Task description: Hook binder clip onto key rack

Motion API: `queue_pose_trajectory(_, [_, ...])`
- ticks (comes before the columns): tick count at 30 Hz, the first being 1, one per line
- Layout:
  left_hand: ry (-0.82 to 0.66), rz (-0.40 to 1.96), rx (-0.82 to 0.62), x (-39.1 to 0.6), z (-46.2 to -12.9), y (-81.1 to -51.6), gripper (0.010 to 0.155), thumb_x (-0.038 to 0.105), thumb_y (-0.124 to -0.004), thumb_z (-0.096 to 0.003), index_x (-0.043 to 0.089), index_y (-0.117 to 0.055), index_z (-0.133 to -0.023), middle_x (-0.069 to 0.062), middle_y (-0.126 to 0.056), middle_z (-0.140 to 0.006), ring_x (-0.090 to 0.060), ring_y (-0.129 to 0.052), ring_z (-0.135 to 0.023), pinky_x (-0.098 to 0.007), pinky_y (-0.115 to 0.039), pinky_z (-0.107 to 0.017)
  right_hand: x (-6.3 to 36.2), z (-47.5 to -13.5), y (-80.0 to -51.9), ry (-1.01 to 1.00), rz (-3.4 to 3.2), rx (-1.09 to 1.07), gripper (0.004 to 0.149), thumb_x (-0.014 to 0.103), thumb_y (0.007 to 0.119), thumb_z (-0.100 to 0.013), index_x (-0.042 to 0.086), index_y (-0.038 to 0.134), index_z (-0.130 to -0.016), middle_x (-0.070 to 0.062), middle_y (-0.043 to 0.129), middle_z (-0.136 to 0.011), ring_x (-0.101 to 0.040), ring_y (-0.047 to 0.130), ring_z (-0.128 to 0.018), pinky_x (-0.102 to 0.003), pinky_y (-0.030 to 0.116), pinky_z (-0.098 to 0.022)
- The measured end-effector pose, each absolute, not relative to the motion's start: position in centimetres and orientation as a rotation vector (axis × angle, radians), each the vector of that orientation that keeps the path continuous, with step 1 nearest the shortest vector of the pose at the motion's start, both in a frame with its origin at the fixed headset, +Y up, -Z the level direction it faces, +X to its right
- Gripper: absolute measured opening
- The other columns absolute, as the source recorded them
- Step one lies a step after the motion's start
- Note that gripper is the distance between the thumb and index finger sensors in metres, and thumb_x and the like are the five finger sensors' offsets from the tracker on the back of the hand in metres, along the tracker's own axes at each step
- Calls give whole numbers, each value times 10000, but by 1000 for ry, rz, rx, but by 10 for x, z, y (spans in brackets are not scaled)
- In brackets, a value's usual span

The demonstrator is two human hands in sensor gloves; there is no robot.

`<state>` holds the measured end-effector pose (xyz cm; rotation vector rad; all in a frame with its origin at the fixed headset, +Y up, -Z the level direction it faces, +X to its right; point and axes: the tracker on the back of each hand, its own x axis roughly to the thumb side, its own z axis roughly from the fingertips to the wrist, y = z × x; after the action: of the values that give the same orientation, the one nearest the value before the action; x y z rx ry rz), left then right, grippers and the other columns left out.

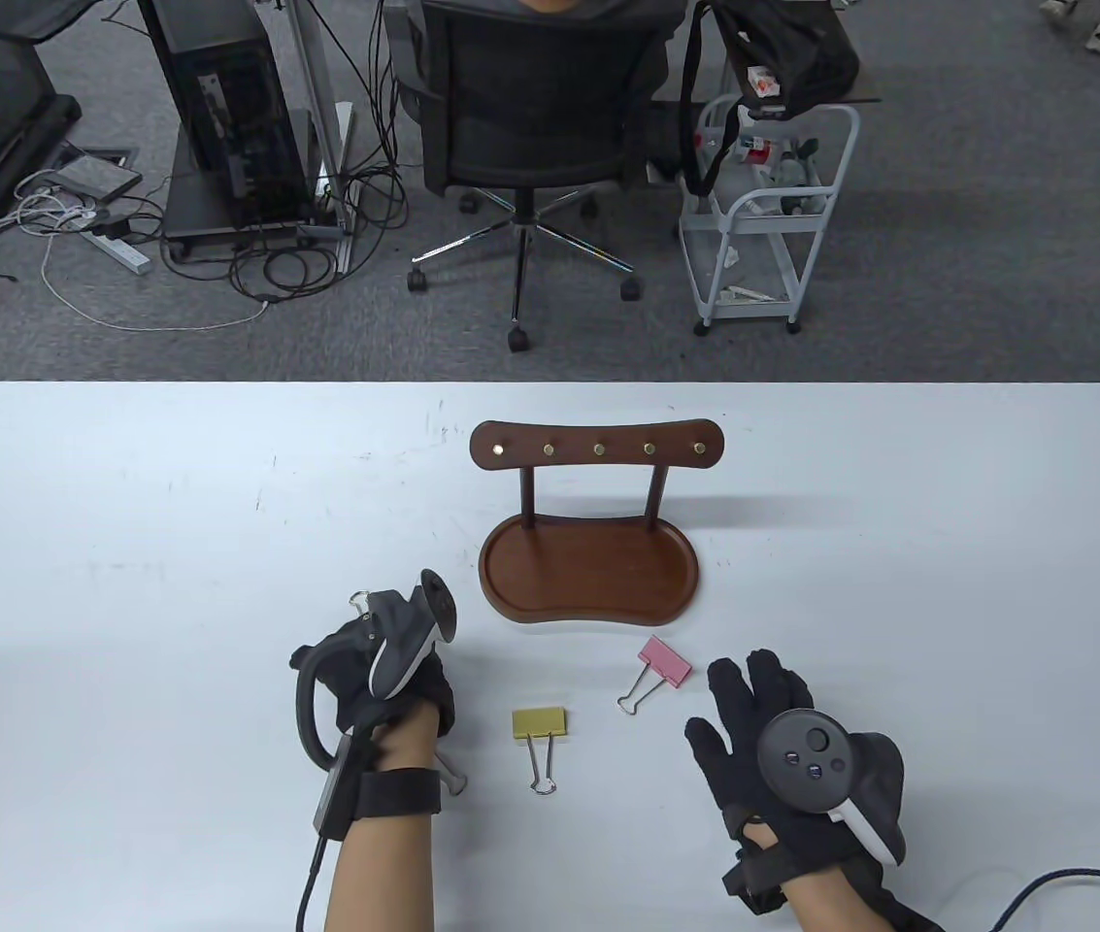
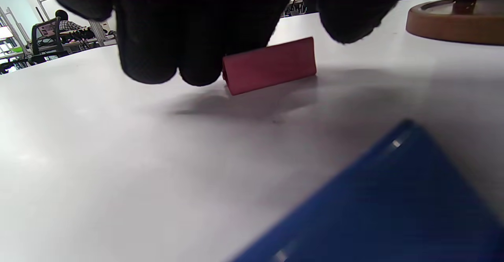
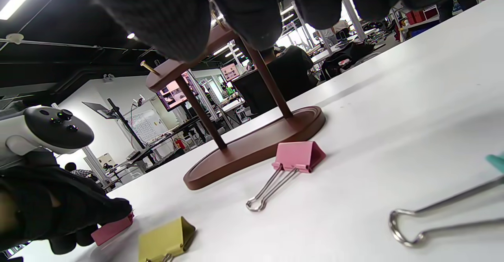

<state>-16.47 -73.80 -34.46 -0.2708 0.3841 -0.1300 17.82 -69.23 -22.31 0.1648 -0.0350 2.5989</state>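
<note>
The brown wooden key rack (image 1: 596, 449) with several brass hooks stands on its tray base (image 1: 591, 575) at the table's middle; it also shows in the right wrist view (image 3: 252, 146). My left hand (image 1: 377, 660) curls over a red binder clip (image 2: 269, 65) lying on the table left of the base. Its fingers (image 2: 173, 49) touch one end and the thumb hangs by the other. The clip's wire handles (image 1: 360, 602) stick out past the fingers. My right hand (image 1: 753, 694) lies flat and open, fingers spread, beside a pink clip (image 1: 663, 663).
A yellow clip (image 1: 540, 723) lies between the hands. A blue clip (image 2: 393, 199) sits under my left wrist, its wire handle (image 1: 452, 782) showing. A teal clip's handles (image 3: 433, 222) lie under my right hand. A cable (image 1: 1074, 883) trails at the front right.
</note>
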Motion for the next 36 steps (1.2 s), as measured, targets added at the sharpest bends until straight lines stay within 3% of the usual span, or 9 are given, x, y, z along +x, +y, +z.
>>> queue_pose_trajectory(17, [375, -200, -207, -165, -345, -733, 639, 503, -824, -539, 8, -895, -938, -267, -1003, -850, -514, -1016, -711, -719, -648, -665, 179, -224, -693, -22, 2587, 152, 690, 393, 757, -557, -3, 623, -1106, -423, 473, -1120, -697, 480, -928, -749, 494, -612])
queue_pose_trajectory(22, [382, -192, -202, -166, -347, -736, 680, 555, -810, -530, 13, -900, -932, -261, -1009, -843, -505, -1023, -704, -713, -657, -662, 180, -224, -694, -20, 2584, 148, 688, 393, 757, -557, -3, 626, -1105, -423, 473, -1120, -696, 481, -929, -749, 494, -612])
queue_pose_trajectory(36, [425, -118, -198, -170, -346, -734, 663, 499, -868, -526, -17, -894, -941, -308, -986, -855, -529, -1009, -709, -728, -629, -666, 182, -224, -694, -9, 2569, 136, 685, 392, 757, -557, -3, 632, -1102, -423, 475, -1119, -695, 480, -929, -749, 494, -611])
